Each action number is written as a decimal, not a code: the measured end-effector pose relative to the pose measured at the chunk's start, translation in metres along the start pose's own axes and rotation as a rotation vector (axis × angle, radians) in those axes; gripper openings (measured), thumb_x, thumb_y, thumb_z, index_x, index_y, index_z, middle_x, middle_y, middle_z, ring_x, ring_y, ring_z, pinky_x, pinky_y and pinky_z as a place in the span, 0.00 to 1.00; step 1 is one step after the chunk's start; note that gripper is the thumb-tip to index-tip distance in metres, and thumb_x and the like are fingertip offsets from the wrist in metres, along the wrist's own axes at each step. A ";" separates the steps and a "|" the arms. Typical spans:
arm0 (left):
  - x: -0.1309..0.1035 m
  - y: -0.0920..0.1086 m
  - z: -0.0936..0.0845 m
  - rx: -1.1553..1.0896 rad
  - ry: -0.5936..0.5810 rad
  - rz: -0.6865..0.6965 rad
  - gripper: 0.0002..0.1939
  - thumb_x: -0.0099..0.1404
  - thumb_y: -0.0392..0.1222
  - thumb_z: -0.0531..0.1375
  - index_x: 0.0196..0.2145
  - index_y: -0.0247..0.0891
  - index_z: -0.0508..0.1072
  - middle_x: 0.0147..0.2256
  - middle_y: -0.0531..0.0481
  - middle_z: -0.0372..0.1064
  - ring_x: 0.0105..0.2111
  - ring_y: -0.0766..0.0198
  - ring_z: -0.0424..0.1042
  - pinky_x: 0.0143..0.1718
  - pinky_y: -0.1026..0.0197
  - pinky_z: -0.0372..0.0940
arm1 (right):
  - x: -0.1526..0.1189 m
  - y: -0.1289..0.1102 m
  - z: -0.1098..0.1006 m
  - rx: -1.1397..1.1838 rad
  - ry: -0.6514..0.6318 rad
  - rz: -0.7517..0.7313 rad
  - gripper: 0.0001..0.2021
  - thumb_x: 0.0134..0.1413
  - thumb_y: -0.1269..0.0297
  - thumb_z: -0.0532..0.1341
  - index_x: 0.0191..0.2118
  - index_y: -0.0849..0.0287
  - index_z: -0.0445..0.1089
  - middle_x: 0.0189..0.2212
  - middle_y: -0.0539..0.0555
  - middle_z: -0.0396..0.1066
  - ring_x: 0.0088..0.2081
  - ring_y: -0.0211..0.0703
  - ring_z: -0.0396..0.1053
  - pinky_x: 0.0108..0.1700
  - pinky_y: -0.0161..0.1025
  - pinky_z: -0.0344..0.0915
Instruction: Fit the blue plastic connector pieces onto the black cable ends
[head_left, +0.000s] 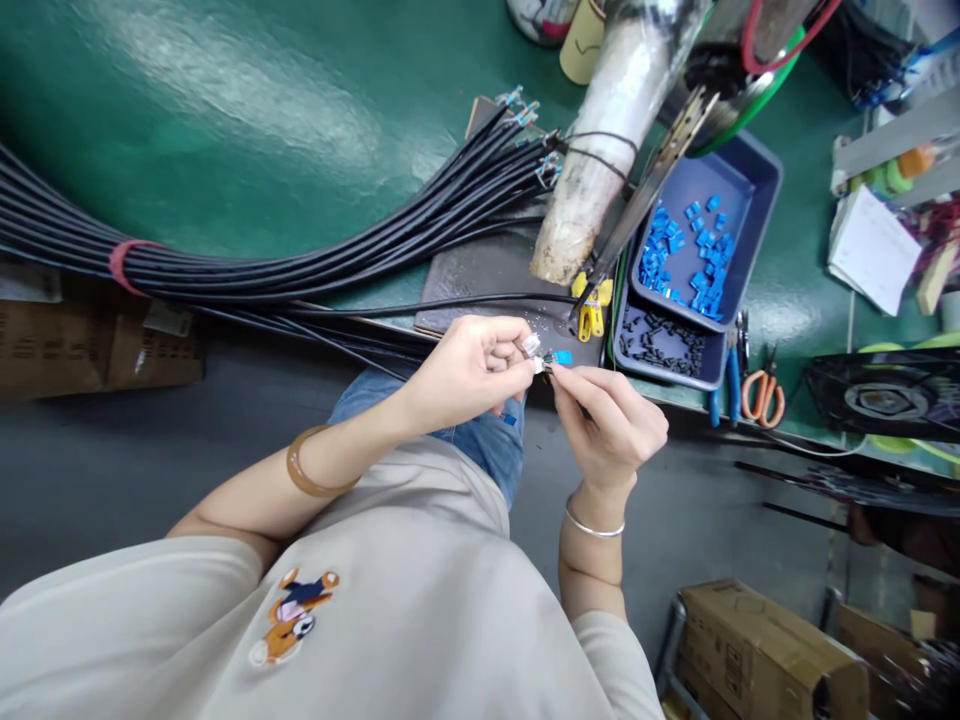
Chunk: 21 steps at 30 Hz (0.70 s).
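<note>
My left hand (484, 370) is closed, thumb and fingers pinching a small white connector (534, 350). Opposite it, my right hand (615, 412) pinches at a small blue piece (561, 357), its fingertips almost meeting those of the left. Thin dark strands seem to run between the white and blue parts, too small to make out fully. Another bit of blue (509, 419) shows below my left hand, over the jeans. Just beyond the hands lies a dark mat (480, 270) with small white scraps on it.
Bundled black cables (322, 275) cross the green table (247, 120). A wrapped post (592, 190) rises beyond the hands, near a yellow clip tool (591, 308). On the right are a tray (761, 190) of blue pieces, a lower tray (667, 375) of black pieces, pliers (733, 370) and orange-handled scissors (763, 397).
</note>
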<state>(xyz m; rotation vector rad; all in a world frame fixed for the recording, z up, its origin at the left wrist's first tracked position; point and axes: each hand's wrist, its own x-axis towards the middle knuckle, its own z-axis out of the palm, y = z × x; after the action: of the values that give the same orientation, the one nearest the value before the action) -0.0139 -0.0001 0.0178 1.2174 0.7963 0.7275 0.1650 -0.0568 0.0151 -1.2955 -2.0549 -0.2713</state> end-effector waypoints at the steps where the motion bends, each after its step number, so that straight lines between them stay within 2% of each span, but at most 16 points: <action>1: 0.000 -0.001 0.000 0.000 0.001 0.005 0.07 0.63 0.34 0.57 0.27 0.35 0.66 0.19 0.55 0.68 0.14 0.76 0.64 0.16 0.74 0.60 | 0.000 0.000 0.000 -0.001 -0.001 -0.008 0.12 0.54 0.73 0.66 0.44 0.52 0.73 0.32 0.48 0.78 0.31 0.32 0.75 0.33 0.30 0.67; 4: 0.000 -0.002 0.001 0.003 -0.008 0.014 0.07 0.63 0.34 0.57 0.27 0.35 0.65 0.20 0.55 0.68 0.14 0.75 0.64 0.17 0.73 0.60 | 0.001 0.000 0.003 -0.007 0.009 -0.011 0.10 0.55 0.73 0.65 0.43 0.53 0.73 0.32 0.49 0.79 0.32 0.33 0.76 0.33 0.30 0.67; 6: -0.001 -0.003 0.002 0.019 -0.006 0.049 0.05 0.63 0.33 0.58 0.28 0.35 0.66 0.20 0.55 0.67 0.16 0.75 0.64 0.19 0.73 0.61 | 0.001 -0.004 0.005 0.015 0.009 0.047 0.08 0.55 0.73 0.65 0.40 0.55 0.72 0.32 0.50 0.78 0.31 0.33 0.76 0.33 0.30 0.67; 8: -0.002 -0.004 0.002 0.045 0.020 0.127 0.04 0.62 0.33 0.59 0.29 0.34 0.68 0.23 0.53 0.69 0.21 0.74 0.67 0.23 0.72 0.64 | 0.001 -0.010 0.006 0.117 -0.015 0.212 0.05 0.57 0.72 0.63 0.39 0.57 0.70 0.29 0.49 0.77 0.28 0.32 0.74 0.30 0.29 0.65; 11: -0.004 -0.005 0.002 0.060 0.039 0.247 0.03 0.62 0.34 0.60 0.31 0.33 0.71 0.28 0.51 0.71 0.28 0.71 0.71 0.31 0.71 0.68 | 0.003 -0.020 0.005 0.493 -0.105 0.545 0.02 0.60 0.68 0.61 0.37 0.57 0.66 0.23 0.44 0.73 0.21 0.30 0.69 0.24 0.28 0.62; 13: -0.005 -0.004 0.001 0.053 0.011 0.265 0.03 0.63 0.35 0.60 0.33 0.32 0.72 0.28 0.50 0.71 0.28 0.71 0.71 0.31 0.71 0.67 | 0.006 -0.023 0.002 0.732 -0.112 0.675 0.05 0.61 0.65 0.60 0.34 0.57 0.65 0.20 0.42 0.70 0.19 0.30 0.67 0.22 0.28 0.61; 14: -0.006 -0.004 0.000 0.049 0.001 0.259 0.03 0.63 0.35 0.60 0.34 0.32 0.73 0.27 0.51 0.71 0.27 0.71 0.70 0.30 0.71 0.67 | 0.008 -0.023 0.000 0.783 -0.072 0.707 0.06 0.61 0.63 0.60 0.33 0.57 0.65 0.19 0.42 0.69 0.18 0.30 0.66 0.22 0.28 0.61; 17: -0.006 -0.002 0.000 0.017 0.016 0.210 0.06 0.62 0.37 0.62 0.36 0.31 0.76 0.26 0.52 0.70 0.24 0.73 0.67 0.26 0.71 0.65 | 0.014 -0.021 -0.004 0.668 0.096 0.757 0.08 0.62 0.60 0.59 0.35 0.57 0.69 0.20 0.44 0.70 0.21 0.31 0.68 0.24 0.29 0.62; 18: -0.006 -0.002 0.000 0.001 0.027 0.196 0.07 0.62 0.38 0.63 0.36 0.31 0.77 0.26 0.51 0.71 0.24 0.73 0.67 0.26 0.71 0.65 | 0.015 -0.020 -0.004 0.608 0.100 0.754 0.08 0.62 0.60 0.60 0.36 0.57 0.71 0.22 0.45 0.72 0.22 0.31 0.69 0.25 0.29 0.63; 21: -0.004 -0.004 0.002 -0.020 0.071 0.174 0.06 0.60 0.38 0.64 0.33 0.32 0.78 0.28 0.50 0.73 0.26 0.71 0.68 0.27 0.71 0.65 | 0.017 -0.018 -0.001 0.520 -0.005 0.689 0.06 0.60 0.62 0.62 0.38 0.56 0.74 0.26 0.46 0.74 0.23 0.31 0.68 0.26 0.31 0.64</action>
<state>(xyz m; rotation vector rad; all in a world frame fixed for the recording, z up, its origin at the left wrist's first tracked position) -0.0142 -0.0049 0.0148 1.2592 0.7451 0.9229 0.1453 -0.0536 0.0303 -1.5459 -1.4183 0.5388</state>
